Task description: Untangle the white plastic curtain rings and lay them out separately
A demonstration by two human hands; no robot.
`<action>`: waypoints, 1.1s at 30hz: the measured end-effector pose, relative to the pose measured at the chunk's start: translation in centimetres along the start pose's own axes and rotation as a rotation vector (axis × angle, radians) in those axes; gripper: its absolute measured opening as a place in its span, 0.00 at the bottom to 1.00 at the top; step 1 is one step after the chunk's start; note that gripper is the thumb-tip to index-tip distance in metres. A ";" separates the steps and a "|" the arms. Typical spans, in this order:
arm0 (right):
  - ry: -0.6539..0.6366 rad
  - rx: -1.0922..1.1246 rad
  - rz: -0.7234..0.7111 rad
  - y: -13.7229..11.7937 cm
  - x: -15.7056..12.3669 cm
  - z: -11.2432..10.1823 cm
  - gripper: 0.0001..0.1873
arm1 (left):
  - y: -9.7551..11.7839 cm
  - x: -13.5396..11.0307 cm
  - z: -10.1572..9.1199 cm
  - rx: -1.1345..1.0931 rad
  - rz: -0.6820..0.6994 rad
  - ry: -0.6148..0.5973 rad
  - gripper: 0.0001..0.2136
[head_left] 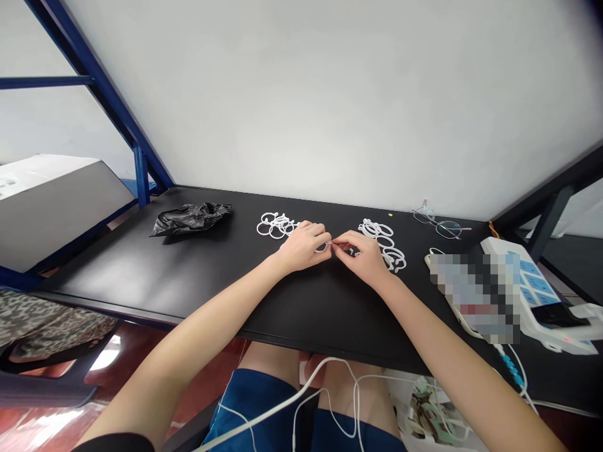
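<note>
My left hand (304,245) and my right hand (362,254) meet over the middle of the black table (141,270). Both pinch a small white plastic ring (326,245) between their fingertips. A pile of white rings (276,225) lies just beyond my left hand. A second pile of white rings (386,245) lies by my right hand, partly hidden behind it.
A crumpled black plastic bag (193,218) lies at the back left. A pair of glasses (440,225) rests at the back right. A white power strip (541,295) and a blurred-out item sit at the right edge. White cables hang over my lap.
</note>
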State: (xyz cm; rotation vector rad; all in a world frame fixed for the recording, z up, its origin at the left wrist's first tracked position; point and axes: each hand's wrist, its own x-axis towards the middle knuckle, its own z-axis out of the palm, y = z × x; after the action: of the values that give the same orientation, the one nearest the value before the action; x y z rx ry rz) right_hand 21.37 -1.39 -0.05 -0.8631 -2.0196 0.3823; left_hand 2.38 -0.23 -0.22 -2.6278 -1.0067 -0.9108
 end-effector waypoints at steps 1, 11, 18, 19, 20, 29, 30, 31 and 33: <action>-0.001 0.005 -0.001 0.0 0.0 0.0 0.04 | 0.0 0.0 -0.1 -0.001 0.001 -0.003 0.09; -0.062 0.093 0.067 -0.5 0.2 -0.3 0.07 | -0.1 -0.1 -0.1 0.000 0.009 0.000 0.08; -0.157 0.211 0.234 -1.0 0.5 -0.6 0.08 | 0.0 -0.3 -0.5 -0.050 0.026 0.005 0.07; -0.162 0.222 0.245 -1.1 0.5 -0.6 0.09 | 0.0 -0.4 -0.6 -0.064 0.018 0.001 0.07; -0.167 0.234 0.255 -1.1 0.5 -0.6 0.09 | 0.1 -0.4 -0.7 -0.078 0.009 -0.004 0.07; -0.218 0.378 0.369 -0.5 0.3 -0.3 0.11 | 0.1 -0.6 -0.8 -0.094 0.017 0.015 0.10; -0.218 0.398 0.383 -0.5 0.3 -0.2 0.12 | 0.1 -0.6 -0.7 -0.088 0.015 0.019 0.10; -0.218 0.418 0.397 -0.4 0.3 -0.1 0.13 | 0.1 -0.6 -0.7 -0.084 0.014 0.021 0.10; -0.220 0.455 0.420 -0.3 0.2 0.1 0.13 | 0.1 -0.7 -0.5 -0.080 0.013 0.024 0.10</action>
State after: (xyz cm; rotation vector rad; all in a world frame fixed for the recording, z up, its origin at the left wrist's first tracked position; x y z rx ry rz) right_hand 21.10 -1.44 0.23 -0.9770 -1.8206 1.1672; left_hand 1.81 -0.90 -0.19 -2.6782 -0.9660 -0.9965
